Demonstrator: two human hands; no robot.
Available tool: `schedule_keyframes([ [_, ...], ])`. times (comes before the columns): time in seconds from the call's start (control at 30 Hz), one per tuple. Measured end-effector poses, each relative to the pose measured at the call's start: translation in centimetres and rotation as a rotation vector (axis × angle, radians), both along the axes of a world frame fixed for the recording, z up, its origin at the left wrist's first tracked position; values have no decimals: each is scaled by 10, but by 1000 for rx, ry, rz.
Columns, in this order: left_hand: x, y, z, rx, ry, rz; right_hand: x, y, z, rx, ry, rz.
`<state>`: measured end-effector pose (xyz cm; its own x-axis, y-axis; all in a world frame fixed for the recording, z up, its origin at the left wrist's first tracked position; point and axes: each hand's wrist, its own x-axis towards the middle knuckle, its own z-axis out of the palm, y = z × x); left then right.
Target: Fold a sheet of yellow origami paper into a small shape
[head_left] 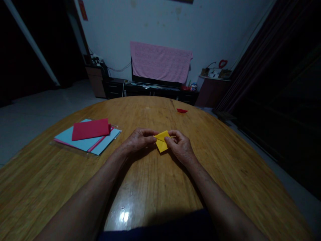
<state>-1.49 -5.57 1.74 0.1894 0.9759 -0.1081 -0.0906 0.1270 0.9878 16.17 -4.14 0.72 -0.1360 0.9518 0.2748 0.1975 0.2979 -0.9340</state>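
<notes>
A small folded piece of yellow paper is held just above the wooden table, near its middle. My left hand pinches the paper's left corner between thumb and fingers. On the other side, my right hand grips the right edge, its thumb lying on top of the paper. A fold line crosses the yellow paper between the two thumbs, and its lower corner points toward me.
To the left lie light blue sheets in a clear sleeve, with folded red paper on top. A small red folded paper piece sits near the far edge. Beyond the table, a pink cloth covers a screen.
</notes>
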Motion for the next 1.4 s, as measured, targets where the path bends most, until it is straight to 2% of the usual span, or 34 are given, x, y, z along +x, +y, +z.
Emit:
schedule_keyframes([
  [0.2,1,-1,4,-24,-83,-23,2,3,-6,98,-62,-4],
  [0.4,3,-3,0,40,-217,-19,0,1,-2,103,12,-37],
  [0.7,-1,4,-4,142,-134,-11,-1,0,-1,91,45,-40],
  [0.83,0,2,-3,91,-199,13,-1,0,-1,94,40,-41],
  [0.97,0,-2,-1,26,-242,-21,-1,-1,0,91,39,-44],
  [1.2,-4,0,-5,-34,-45,-41,0,1,-4,86,55,-72],
  [1.4,-2,-3,-2,-32,-42,-60,-1,-1,-2,66,49,-72],
])
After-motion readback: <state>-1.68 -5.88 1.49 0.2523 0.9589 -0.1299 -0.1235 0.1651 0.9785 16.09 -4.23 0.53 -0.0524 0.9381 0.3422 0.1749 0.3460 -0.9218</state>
